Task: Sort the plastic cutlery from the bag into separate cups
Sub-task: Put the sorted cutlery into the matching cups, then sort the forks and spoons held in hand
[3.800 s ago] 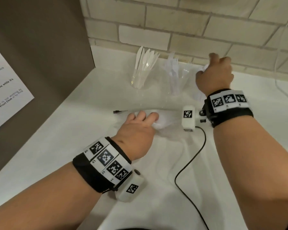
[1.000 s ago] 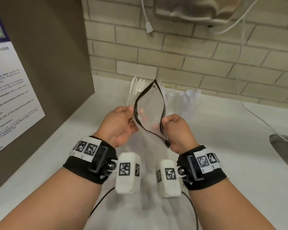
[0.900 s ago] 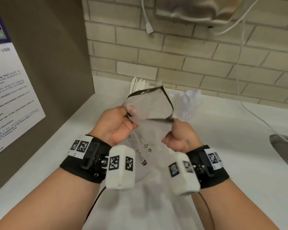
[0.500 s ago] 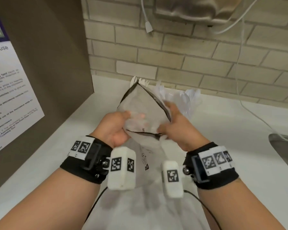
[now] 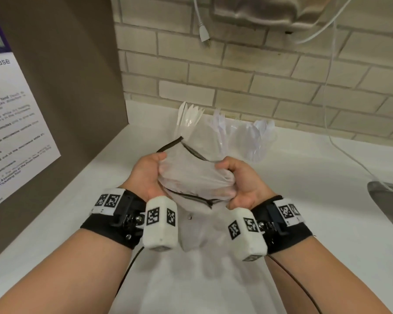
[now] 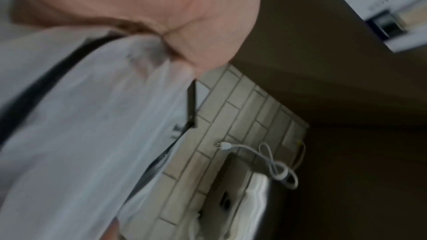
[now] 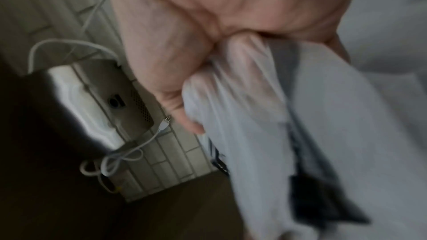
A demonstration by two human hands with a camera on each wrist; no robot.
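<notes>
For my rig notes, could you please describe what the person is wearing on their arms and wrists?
Both forearms are bare, with no sleeves. The left hand and right hand wear no gloves. Each wrist carries a black strap with white panels printed with black square-pattern markers. A white, rounded box-shaped module with the same markers hangs under each wrist, and a thin dark cable trails from each.

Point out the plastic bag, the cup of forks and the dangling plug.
plastic bag (image 5: 192,177), head view, crumpled clear middle between both hands.
cup of forks (image 5: 220,130), head view, on the fork handles.
dangling plug (image 5: 204,34), head view, white plug body against the brick wall.
</notes>
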